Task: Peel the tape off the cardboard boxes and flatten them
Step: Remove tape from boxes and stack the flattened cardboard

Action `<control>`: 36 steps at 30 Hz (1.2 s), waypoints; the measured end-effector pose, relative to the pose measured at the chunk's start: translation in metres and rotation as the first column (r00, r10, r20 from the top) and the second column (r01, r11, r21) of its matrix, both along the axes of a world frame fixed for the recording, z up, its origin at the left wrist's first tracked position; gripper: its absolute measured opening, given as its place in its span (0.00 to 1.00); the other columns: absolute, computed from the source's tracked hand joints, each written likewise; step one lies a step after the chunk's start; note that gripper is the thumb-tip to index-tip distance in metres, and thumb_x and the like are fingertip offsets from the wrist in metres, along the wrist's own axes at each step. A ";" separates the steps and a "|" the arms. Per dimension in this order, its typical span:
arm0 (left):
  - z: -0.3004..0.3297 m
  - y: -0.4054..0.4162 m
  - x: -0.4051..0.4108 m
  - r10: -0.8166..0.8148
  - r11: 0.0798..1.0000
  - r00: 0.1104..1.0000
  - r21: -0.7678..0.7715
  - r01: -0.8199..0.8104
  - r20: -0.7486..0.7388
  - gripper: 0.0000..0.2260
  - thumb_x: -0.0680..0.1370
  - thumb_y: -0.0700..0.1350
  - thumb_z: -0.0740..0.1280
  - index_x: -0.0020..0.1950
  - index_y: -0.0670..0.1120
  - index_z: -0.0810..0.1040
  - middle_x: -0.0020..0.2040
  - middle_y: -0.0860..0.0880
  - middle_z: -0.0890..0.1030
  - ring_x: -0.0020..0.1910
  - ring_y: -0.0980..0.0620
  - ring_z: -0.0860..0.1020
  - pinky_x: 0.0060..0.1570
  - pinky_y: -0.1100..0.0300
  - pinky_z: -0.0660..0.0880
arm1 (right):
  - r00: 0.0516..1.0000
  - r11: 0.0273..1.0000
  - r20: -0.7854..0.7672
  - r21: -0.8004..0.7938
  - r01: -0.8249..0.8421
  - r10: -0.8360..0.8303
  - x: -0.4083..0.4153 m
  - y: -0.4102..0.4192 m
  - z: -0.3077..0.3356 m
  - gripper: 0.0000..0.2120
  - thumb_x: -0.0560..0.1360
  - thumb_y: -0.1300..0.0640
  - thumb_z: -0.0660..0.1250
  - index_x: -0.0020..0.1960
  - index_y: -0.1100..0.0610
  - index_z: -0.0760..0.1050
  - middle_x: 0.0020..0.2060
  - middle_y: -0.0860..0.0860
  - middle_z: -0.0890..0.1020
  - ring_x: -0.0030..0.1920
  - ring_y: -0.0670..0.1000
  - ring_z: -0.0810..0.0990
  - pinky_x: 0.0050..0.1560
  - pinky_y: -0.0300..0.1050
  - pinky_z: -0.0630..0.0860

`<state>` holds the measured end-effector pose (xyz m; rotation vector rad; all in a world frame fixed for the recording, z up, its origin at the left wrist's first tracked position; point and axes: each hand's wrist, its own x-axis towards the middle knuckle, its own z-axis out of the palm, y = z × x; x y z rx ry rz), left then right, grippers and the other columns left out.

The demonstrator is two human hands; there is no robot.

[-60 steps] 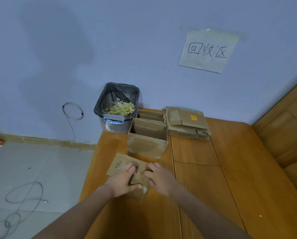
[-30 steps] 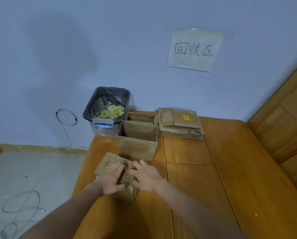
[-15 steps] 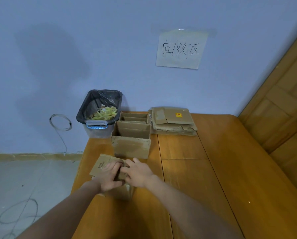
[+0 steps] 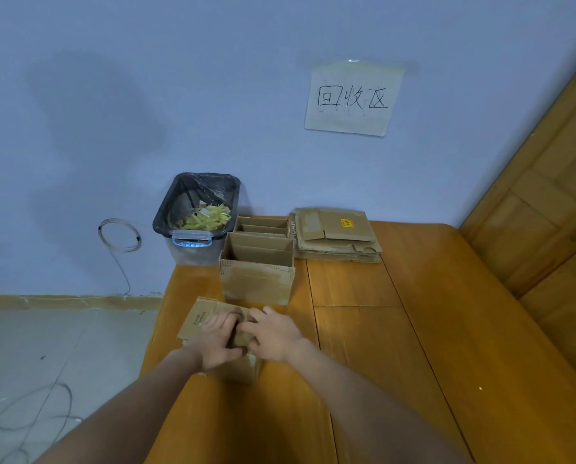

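Observation:
A small brown cardboard box (image 4: 202,320) lies near the table's left edge with a printed flap spread toward the left. My left hand (image 4: 217,343) and my right hand (image 4: 273,333) sit side by side on top of it, fingertips meeting at its middle and curled onto the cardboard. Whether a strip of tape is between my fingers is hidden. Behind it stands an open box (image 4: 257,272) with upright flaps, and a second open box (image 4: 261,226) behind that.
A stack of flattened cardboard (image 4: 337,237) lies at the back of the wooden table (image 4: 414,329). A bin (image 4: 198,209) lined with a black bag and holding yellowish tape scraps stands at the back left corner. Wooden panelling rises on the right; cables lie on the floor at left.
My hands have drawn closer together on the small box, fingertips now touching at its middle. The view has swung left, so everything sits further right in frame.

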<state>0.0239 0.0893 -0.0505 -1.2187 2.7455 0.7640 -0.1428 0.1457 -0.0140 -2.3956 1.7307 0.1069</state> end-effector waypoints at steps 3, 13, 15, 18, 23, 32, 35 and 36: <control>0.001 0.000 0.000 0.001 1.000 1.000 0.014 -0.001 -0.004 0.41 0.64 0.70 0.52 0.71 0.48 0.61 0.71 0.50 0.62 0.69 0.51 0.60 0.66 0.59 0.56 | 1.000 1.000 0.013 -0.003 -0.001 0.001 0.000 0.000 -0.001 0.18 0.79 0.52 0.58 0.68 0.47 0.68 0.61 0.52 0.71 0.55 0.54 0.69 0.42 0.46 0.71; -0.005 -0.006 0.006 -0.033 0.999 0.999 0.037 0.034 -0.039 0.30 0.75 0.60 0.64 0.71 0.49 0.59 0.72 0.51 0.60 0.69 0.51 0.59 0.68 0.59 0.55 | 1.000 1.000 -0.021 -0.025 -0.012 0.012 0.004 -0.002 -0.003 0.15 0.79 0.53 0.58 0.66 0.50 0.70 0.60 0.53 0.70 0.54 0.55 0.68 0.41 0.46 0.70; -0.006 -0.008 0.006 -0.042 0.998 0.998 0.033 0.044 -0.040 0.30 0.76 0.60 0.64 0.72 0.49 0.59 0.72 0.51 0.60 0.70 0.51 0.59 0.68 0.59 0.56 | 1.000 1.000 -0.020 -0.018 0.002 -0.002 0.007 -0.002 -0.003 0.15 0.79 0.53 0.58 0.66 0.51 0.70 0.60 0.53 0.70 0.55 0.55 0.68 0.42 0.46 0.71; -0.006 -0.011 0.005 -0.055 0.998 0.997 0.029 0.057 -0.051 0.29 0.76 0.60 0.64 0.71 0.49 0.60 0.72 0.52 0.60 0.69 0.52 0.59 0.68 0.59 0.56 | 1.000 1.000 -0.010 -0.010 0.023 -0.023 0.006 -0.002 -0.003 0.14 0.79 0.53 0.59 0.64 0.52 0.71 0.59 0.53 0.70 0.55 0.55 0.69 0.45 0.48 0.73; -0.004 -0.013 0.002 -0.077 0.997 0.997 0.019 0.077 -0.016 0.32 0.76 0.60 0.63 0.74 0.48 0.57 0.73 0.51 0.58 0.71 0.51 0.57 0.71 0.55 0.56 | 0.999 0.999 0.006 -0.037 0.038 -0.038 0.005 -0.003 -0.004 0.17 0.78 0.52 0.61 0.66 0.52 0.69 0.58 0.52 0.71 0.52 0.53 0.70 0.41 0.43 0.67; -0.005 -0.014 0.004 -0.099 0.995 0.993 -0.006 0.099 -0.057 0.31 0.76 0.61 0.63 0.73 0.48 0.58 0.73 0.51 0.58 0.71 0.52 0.58 0.71 0.56 0.57 | 0.998 0.997 -0.008 -0.043 0.068 -0.068 0.009 -0.003 -0.005 0.19 0.77 0.54 0.60 0.68 0.53 0.69 0.58 0.51 0.72 0.53 0.53 0.69 0.39 0.44 0.67; -0.006 -0.013 0.005 -0.096 0.995 0.994 -0.011 0.095 -0.058 0.30 0.76 0.61 0.63 0.72 0.48 0.59 0.72 0.52 0.59 0.69 0.52 0.58 0.69 0.57 0.58 | 0.999 0.998 -0.024 -0.039 0.047 -0.048 0.010 -0.003 -0.002 0.19 0.78 0.55 0.59 0.68 0.55 0.69 0.58 0.52 0.72 0.52 0.54 0.69 0.39 0.45 0.67; -0.007 -0.013 0.006 -0.095 0.995 0.994 -0.013 0.094 -0.059 0.29 0.76 0.60 0.64 0.71 0.49 0.59 0.72 0.52 0.59 0.69 0.52 0.59 0.69 0.57 0.58 | 0.999 0.999 -0.032 -0.037 0.037 -0.038 0.010 -0.002 -0.002 0.19 0.78 0.55 0.59 0.68 0.55 0.69 0.59 0.53 0.72 0.52 0.54 0.69 0.39 0.45 0.68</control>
